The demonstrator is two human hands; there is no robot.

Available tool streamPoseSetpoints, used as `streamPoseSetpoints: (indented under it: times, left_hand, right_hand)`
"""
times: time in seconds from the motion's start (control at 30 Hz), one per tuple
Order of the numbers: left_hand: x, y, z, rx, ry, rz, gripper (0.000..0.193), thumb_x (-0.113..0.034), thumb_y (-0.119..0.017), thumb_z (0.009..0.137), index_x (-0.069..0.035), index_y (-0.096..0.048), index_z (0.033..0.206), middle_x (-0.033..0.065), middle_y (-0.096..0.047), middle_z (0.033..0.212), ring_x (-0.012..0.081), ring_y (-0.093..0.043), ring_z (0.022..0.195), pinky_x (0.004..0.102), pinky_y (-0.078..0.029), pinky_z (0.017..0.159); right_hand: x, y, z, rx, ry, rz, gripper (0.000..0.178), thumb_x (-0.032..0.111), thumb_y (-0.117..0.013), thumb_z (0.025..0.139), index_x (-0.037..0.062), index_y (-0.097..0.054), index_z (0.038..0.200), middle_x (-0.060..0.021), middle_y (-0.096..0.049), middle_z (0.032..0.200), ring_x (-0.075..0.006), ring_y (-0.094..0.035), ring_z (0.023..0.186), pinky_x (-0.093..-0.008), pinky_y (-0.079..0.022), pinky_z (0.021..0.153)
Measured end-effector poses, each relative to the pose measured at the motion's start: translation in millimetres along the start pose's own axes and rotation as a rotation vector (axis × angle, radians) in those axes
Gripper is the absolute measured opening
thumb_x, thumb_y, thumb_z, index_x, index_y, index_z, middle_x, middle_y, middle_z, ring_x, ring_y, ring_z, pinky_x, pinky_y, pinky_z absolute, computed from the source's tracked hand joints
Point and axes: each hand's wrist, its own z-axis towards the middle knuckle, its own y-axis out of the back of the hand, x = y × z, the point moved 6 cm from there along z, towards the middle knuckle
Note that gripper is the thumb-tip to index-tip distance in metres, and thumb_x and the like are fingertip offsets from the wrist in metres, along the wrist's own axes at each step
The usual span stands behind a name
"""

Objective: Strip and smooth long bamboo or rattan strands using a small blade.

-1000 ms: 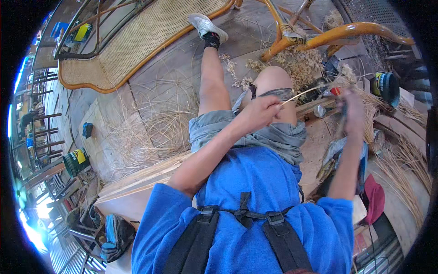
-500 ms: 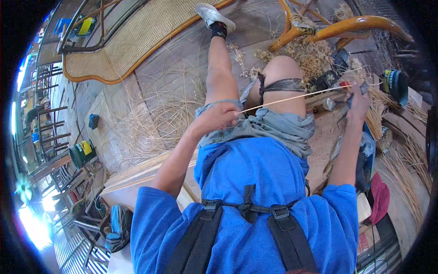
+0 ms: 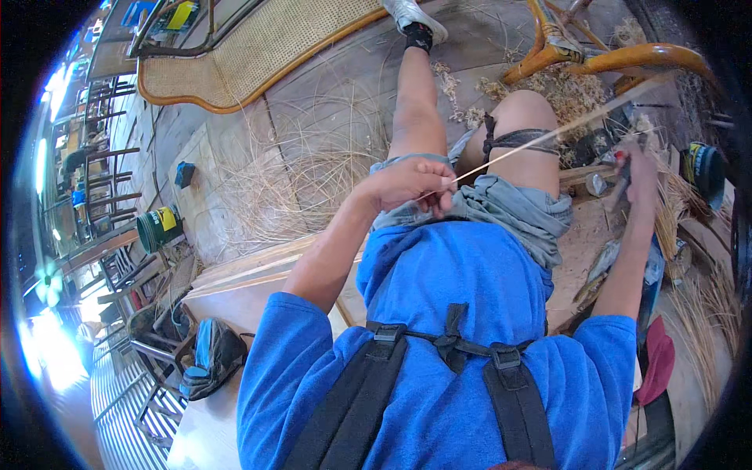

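Observation:
My left hand is closed over my lap, pinching the near end of a thin pale cane strip between thumb and fingers. The strip slants up to the right across my bent knee, and its far end is smeared by motion. Lower than that far end, at the right, my right hand is closed around a small tool with a red part and a dark grey length. Motion blur hides the tool's exact kind. The strip runs clear of my right hand.
Loose cane strips lie tangled on the floor at left, below a woven cane panel with a wooden rim. Curved rattan furniture and pale shavings are ahead right. Cane bundles and a dark green bucket stand right.
The strip's far end has come away from my right hand and swung upward. My right hand has dropped slightly toward me with the tool. The whole view has shifted a little.

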Motion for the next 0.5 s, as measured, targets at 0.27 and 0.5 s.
streamPoseSetpoints:
  times: [0.27,0.5]
  left_hand:
    - [-46,-36,52,-0.213,-0.179,0.506,0.026,-0.029,-0.047,0.091,-0.004,-0.056,0.087,0.003,-0.061,0.067,0.0111,-0.056,0.055,0.0252,-0.041,0.047]
    - [-55,-50,62,-0.53,-0.65,1.178,0.029,-0.028,-0.049,0.088,-0.002,-0.055,0.076,0.0051,-0.056,0.061,0.0133,-0.052,0.048,0.0303,-0.04,0.044]
  right_hand:
    - [-9,-38,-62,0.19,0.096,-0.113,0.013,0.015,-0.056,0.083,0.0048,-0.053,0.091,-0.0019,-0.051,0.06,-0.0111,-0.049,0.048,-0.024,-0.04,0.043]
    - [-7,-48,-96,0.174,0.237,0.034,0.03,0.023,-0.053,0.087,0.0037,-0.055,0.11,-0.0067,-0.058,0.08,-0.0105,-0.054,0.065,-0.0246,-0.044,0.05]
